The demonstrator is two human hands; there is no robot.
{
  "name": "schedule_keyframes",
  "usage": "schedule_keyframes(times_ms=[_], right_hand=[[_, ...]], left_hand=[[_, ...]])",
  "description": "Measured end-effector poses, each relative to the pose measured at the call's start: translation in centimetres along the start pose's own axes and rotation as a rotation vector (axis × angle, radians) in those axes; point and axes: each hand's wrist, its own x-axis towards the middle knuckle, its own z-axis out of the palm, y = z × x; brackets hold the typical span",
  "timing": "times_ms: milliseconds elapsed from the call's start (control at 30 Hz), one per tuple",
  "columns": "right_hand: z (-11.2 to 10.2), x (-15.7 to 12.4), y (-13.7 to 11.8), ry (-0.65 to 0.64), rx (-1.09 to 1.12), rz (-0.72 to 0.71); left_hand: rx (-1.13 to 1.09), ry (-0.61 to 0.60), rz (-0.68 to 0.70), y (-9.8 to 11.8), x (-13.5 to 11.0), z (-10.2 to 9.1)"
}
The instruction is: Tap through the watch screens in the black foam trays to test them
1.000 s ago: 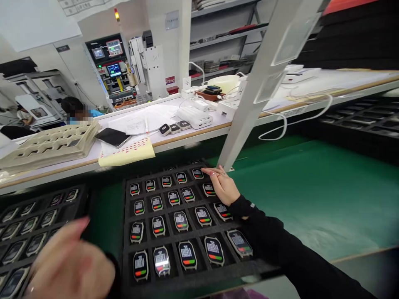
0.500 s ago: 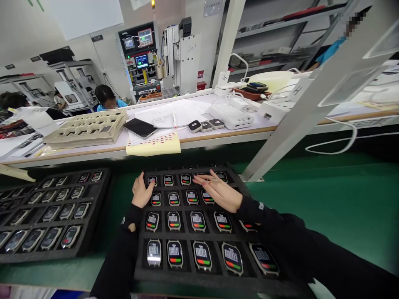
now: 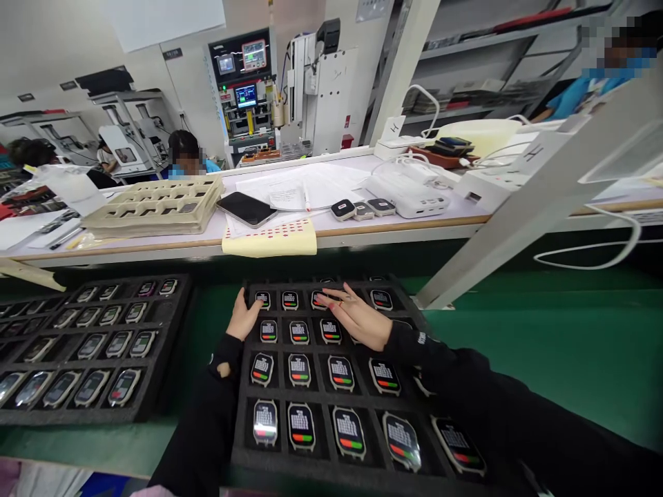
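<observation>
A black foam tray (image 3: 290,455) of smartwatches with lit screens lies before me, each watch in its own compartment. My left hand (image 3: 244,317) is at the tray's far left corner, thumb over the inner side by the corner watch (image 3: 263,299) and fingers along the outside of the wall. Fingers stretched out, my right hand (image 3: 361,319) reaches over the far rows. Its fingertips partly cover the third watch (image 3: 318,302) from the left; whether they touch its screen I cannot tell. The hand and sleeve hide other watches. Most visible screens show pale text above a red-and-green bar.
Another foam tray (image 3: 77,418) with watches lies to the left on the green bench (image 3: 543,359). The raised shelf holds a beige tray (image 3: 155,207), a phone (image 3: 247,209), papers and a white charger (image 3: 422,200). A metal post (image 3: 481,228) rises at right. People sit beyond.
My right hand has shifted left along the far row, onto the third watch. My left hand keeps its place at the tray's corner. The camera view has swung slightly.
</observation>
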Motion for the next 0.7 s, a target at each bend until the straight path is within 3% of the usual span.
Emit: schedule_keyframes(times_ms=[133, 367, 567, 700], right_hand=[[0.1, 1.9, -1.4, -0.032, 0.042, -0.039], [3.4, 3.7, -2.4, -0.020, -0.043, -0.089], [0.2, 2.4, -2.7, -0.029, -0.040, -0.105], [-1.6, 0.0, -3.2, -0.059, 0.002, -0.090]], left_hand=[[0.021, 0.030, 0.000, -0.1, 0.3, 0.6], [0.024, 0.081, 0.018, -0.4, 0.2, 0.9], [0.006, 0.038, 0.026, -0.4, -1.0, 0.1], [0.034, 0.005, 0.065, -0.1, -3.6, -0.8]])
